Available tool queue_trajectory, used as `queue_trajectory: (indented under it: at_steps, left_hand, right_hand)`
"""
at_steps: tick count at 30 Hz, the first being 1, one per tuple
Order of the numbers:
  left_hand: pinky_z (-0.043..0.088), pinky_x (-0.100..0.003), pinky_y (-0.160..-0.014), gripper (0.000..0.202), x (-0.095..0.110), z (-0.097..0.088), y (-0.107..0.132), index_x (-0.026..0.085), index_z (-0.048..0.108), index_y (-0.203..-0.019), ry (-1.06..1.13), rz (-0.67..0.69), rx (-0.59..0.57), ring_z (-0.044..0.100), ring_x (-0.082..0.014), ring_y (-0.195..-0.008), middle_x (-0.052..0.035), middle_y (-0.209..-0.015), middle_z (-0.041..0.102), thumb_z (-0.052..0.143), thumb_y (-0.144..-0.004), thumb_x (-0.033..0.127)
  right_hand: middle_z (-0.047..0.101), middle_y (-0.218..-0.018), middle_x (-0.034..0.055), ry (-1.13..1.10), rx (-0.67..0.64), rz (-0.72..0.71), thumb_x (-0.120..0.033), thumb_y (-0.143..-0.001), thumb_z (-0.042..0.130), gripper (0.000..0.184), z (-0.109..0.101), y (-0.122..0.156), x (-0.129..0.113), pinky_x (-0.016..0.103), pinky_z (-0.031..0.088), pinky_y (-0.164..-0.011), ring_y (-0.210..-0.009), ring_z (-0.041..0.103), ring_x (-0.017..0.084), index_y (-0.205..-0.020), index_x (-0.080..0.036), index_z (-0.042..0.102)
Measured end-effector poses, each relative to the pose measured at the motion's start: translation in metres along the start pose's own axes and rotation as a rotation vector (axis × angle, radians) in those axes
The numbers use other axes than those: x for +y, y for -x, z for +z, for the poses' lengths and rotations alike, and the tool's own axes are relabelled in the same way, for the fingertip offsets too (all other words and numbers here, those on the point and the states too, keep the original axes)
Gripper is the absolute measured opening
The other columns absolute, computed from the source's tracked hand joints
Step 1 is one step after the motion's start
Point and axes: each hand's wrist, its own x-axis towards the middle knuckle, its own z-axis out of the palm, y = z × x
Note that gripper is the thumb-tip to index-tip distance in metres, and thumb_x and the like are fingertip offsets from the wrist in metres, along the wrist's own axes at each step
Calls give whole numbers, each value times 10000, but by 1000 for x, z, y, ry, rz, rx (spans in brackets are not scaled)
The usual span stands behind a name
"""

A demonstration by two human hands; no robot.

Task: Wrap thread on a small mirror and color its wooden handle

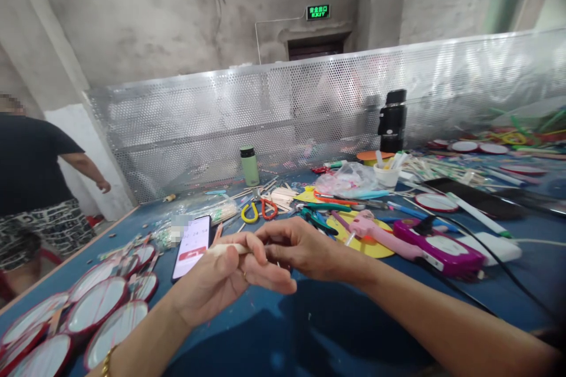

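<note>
My left hand [225, 280] is over the table, palm partly up, its lower fingers stretched out and its index finger bent. A cream-coloured strip or wrap [223, 249] lies along the index finger by the thumb; its kind is unclear. My right hand [305, 250] meets the left fingertips, its thumb and fingers pinched together. Whatever sits in that pinch is hidden. Just behind my left hand a phone [194, 244] with a lit screen leans up. Yellow-handled pliers [250, 214] and red-handled pliers [269, 209] lie beyond the hands.
Round white discs with red rims [97, 304] crowd the left. On the right are a pink glue gun [380, 234], a purple device [437, 247] and black cables [499, 259]. A green bottle [250, 166] and black flask [393, 121] stand before a perforated metal screen [198, 123]. A person [38, 171] is at left.
</note>
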Motion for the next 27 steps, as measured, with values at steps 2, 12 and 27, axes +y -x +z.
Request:
queue_trajectory:
  at_steps: [2,12,27]
  left_hand:
    - [512,-422,-937,335,0,1,0,139,658,-970,2,-2,0,747,-311,-976,-125,-989,804,704,-842,446]
    - [462,-439,-994,360,2,-1,3,171,669,-1099,-50,-47,-10,719,-314,-1047,-117,-1066,789,800,-788,297]
    - [482,-439,-977,262,0,0,4,155,662,-1091,-42,-35,12,727,-313,-1030,-121,-1044,794,740,-849,218]
  right_hand:
    - [573,-698,-22,-4,2,8,-351,-881,624,227,0,0,1,162,380,-507,-580,493,64,-928,-136,683]
    - [586,-704,-25,3,12,15,-398,-881,632,269,-2,0,1,155,395,-498,-577,510,65,-963,-150,695]
    - [620,-734,-8,-20,-9,27,-424,-877,626,284,-1,-1,5,170,429,-539,-611,538,79,-990,-172,692]
